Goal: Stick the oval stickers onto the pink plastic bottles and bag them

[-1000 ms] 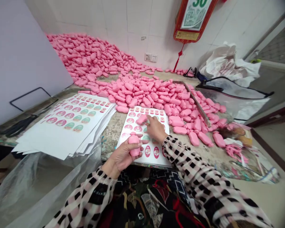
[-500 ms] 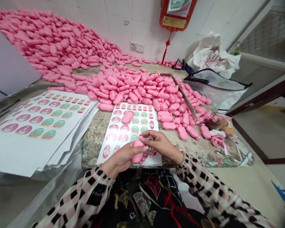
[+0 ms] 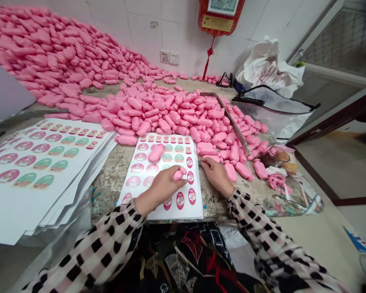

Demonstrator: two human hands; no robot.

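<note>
My left hand (image 3: 163, 185) is closed around a small pink plastic bottle (image 3: 179, 175), whose end pokes out past the thumb and fingers. It hovers over a white sticker sheet (image 3: 155, 209) printed with pink and green labels. Another pink bottle (image 3: 156, 153) lies on that sheet. Just beyond the sheet's right edge, my right hand (image 3: 217, 175) rests low at the table, its fingers bent and drawn together by the nearest loose bottles. Whatever its fingertips pinch, if anything, is too small to make out.
A large heap of pink bottles (image 3: 64, 57) fills the back left and spreads across the worn table (image 3: 105, 179). A wooden strip (image 3: 232, 124) lies among bottles at right. Stacked label sheets (image 3: 51, 201) are on the left; a clear bag (image 3: 274, 108) stands back right.
My right hand has left the bottle and moved right, past the sheet's edge. My left hand keeps the bottle, now turned end-up in its grip. The camera view has shifted slightly.
</note>
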